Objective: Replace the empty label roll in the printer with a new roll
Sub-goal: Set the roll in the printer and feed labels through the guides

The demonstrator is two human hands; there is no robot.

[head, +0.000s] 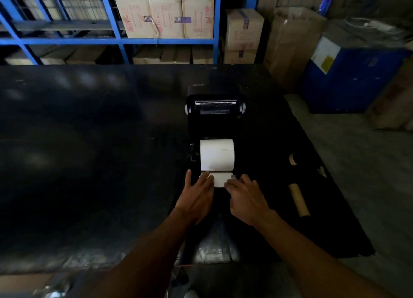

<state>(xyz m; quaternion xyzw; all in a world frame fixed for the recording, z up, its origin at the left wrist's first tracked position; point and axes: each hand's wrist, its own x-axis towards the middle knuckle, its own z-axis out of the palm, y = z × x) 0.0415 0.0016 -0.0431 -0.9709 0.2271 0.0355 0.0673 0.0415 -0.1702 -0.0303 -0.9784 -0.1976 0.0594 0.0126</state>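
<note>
Label roll [217, 154] in printer [214, 110], ADH boxes [165, 14]

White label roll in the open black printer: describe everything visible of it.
The white paper label roll is a full cylinder lying on its side in the bay of the open black printer. Its loose end runs toward the viewer as a flat strip; the left hand presses its left part with straight fingers, the right hand touches its right edge.

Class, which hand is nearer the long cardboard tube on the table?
Right. The right hand sits just left of the tube; the left hand is farther left, past the label strip.
</note>
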